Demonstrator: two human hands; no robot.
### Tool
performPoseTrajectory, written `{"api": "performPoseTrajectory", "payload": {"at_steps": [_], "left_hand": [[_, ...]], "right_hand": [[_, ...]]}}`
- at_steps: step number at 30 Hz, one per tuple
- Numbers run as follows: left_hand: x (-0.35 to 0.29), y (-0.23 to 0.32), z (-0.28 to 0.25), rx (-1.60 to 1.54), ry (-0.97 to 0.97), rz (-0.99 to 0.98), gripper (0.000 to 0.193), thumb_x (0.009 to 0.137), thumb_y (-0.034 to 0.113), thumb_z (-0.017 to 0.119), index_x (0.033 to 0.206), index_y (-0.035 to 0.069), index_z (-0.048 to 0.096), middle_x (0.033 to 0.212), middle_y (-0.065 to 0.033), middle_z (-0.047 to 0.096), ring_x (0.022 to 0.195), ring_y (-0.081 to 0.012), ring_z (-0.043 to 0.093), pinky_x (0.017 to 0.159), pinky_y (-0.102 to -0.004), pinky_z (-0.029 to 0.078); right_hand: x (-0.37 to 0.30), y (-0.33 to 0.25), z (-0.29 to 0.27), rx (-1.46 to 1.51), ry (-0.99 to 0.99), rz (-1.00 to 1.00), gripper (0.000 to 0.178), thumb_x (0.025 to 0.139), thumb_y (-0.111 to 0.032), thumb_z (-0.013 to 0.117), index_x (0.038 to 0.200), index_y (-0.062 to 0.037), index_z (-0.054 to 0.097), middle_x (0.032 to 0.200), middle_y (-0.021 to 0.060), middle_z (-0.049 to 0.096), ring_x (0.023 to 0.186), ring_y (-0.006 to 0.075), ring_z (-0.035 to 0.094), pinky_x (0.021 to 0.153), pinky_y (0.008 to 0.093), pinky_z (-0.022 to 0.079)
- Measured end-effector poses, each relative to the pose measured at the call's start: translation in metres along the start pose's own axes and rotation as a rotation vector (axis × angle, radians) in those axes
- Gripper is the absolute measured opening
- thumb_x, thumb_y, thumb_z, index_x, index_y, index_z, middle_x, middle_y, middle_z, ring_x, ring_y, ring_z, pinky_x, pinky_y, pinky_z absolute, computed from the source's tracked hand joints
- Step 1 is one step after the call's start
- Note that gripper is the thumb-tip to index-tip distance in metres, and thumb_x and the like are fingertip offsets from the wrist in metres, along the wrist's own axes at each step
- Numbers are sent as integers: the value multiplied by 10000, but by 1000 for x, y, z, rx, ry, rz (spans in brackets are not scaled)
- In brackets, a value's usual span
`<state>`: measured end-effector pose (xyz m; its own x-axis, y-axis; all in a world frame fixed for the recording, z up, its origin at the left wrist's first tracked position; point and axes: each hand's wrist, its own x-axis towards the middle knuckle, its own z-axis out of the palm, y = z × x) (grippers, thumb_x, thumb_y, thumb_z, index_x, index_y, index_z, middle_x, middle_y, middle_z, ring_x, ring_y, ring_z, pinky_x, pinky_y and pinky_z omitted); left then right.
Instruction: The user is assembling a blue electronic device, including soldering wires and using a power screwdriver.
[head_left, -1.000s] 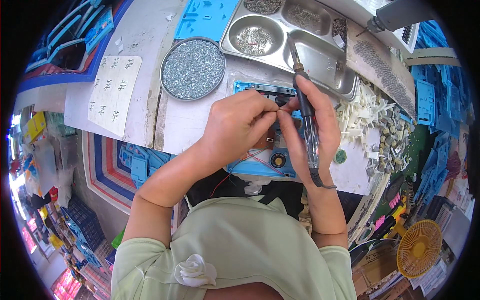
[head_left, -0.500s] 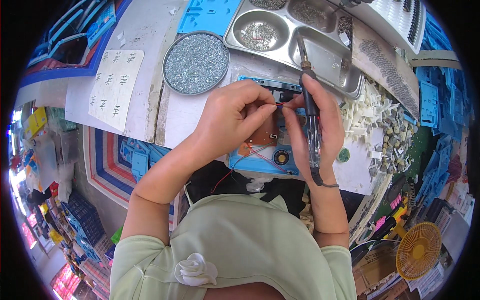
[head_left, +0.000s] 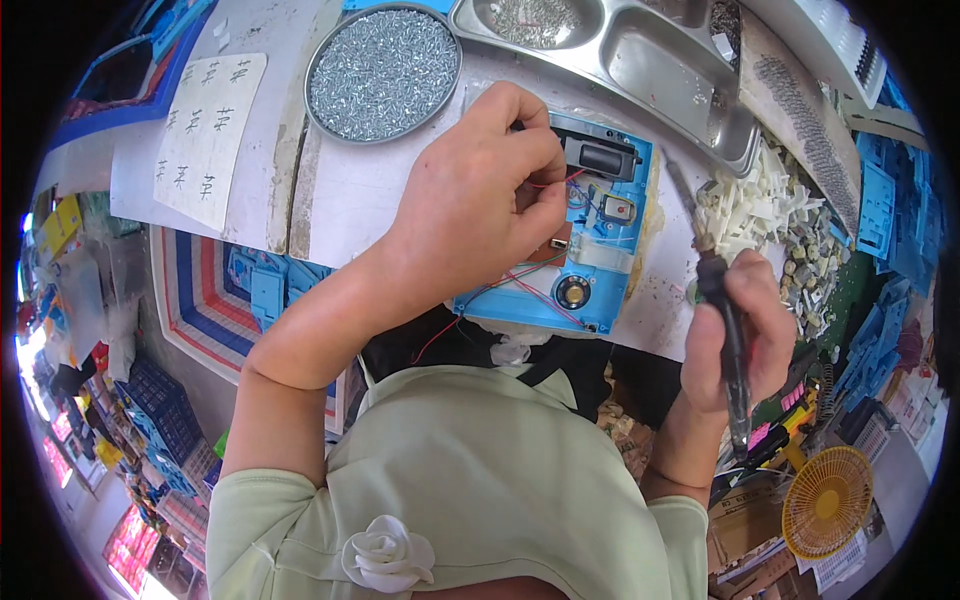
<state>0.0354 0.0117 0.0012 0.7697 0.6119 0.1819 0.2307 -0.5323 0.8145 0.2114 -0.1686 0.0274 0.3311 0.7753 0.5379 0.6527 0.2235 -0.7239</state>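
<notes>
My left hand (head_left: 485, 195) is curled over the left part of an open blue plastic case (head_left: 515, 312). Its fingers are pressed together near red wires; what they pinch is hidden. Around a soldering iron (head_left: 714, 285) with a black handle, my right hand (head_left: 748, 330) is closed, right of the case. The iron's tip points up and away, apart from the case. Inside the case show a brown circuit board (head_left: 545, 254), partly covered by my left hand, a round speaker-like part (head_left: 573, 291), a black box-shaped part (head_left: 605, 158) and thin red wires.
A round dish of small screws (head_left: 382, 75) stands at the far left, beside a divided metal tray (head_left: 665, 65). White plastic parts (head_left: 770, 200) and greyish pieces (head_left: 812, 275) lie heaped at right. A handwritten sheet (head_left: 210, 140) lies left; a yellow fan (head_left: 827, 502) is lower right.
My right hand has drawn away from the case to the right and nearer to me with the soldering iron. My left hand has stayed at the case. The view has shifted slightly.
</notes>
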Motion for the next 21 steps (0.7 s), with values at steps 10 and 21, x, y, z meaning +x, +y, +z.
{"api": "performPoseTrajectory", "payload": {"at_steps": [10,21], "left_hand": [[2,-2,-1,60,-10,28,102,740,1,714,804,4,633,956,-99,564,770,-234,603,698,-326,518],[3,-2,-2,78,-13,43,106,743,3,714,809,11,631,965,-101,574,786,-243,610,704,-332,519]], "right_hand": [[-2,4,12,-2,-148,-50,268,772,-58,776,1017,-25,674,698,83,612,601,254,533,660,399,465],[-2,9,18,5,-173,-66,277,775,-56,784,1029,-33,677,699,75,618,586,244,527,637,386,454]]}}
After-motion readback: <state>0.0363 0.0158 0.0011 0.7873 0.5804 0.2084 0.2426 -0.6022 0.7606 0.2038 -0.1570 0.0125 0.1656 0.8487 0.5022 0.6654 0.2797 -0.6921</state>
